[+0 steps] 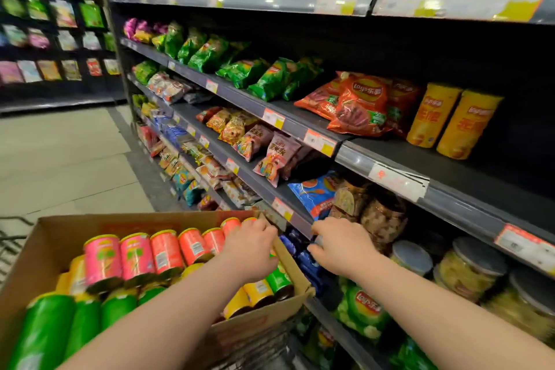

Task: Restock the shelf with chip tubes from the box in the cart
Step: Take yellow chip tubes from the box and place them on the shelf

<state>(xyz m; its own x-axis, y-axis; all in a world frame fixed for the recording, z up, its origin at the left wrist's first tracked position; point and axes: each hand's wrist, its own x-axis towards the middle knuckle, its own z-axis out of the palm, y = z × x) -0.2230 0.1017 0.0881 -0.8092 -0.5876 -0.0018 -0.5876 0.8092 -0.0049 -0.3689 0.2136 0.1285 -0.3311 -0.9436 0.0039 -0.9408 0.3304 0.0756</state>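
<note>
**Bright overhead light, soft wide-angle frame**

Overhead light glares in white spots off the top price rail (pixel 270 3) and washes the floor (pixel 60 159) pale. The shelf recess (pixel 450 51) behind the bags (pixel 270 81) falls into deep shadow. Straight rails bow toward the frame edges. The jars (pixel 474 267) at lower right smear with blur; the far rack (pixel 54 24) is soft.
</note>
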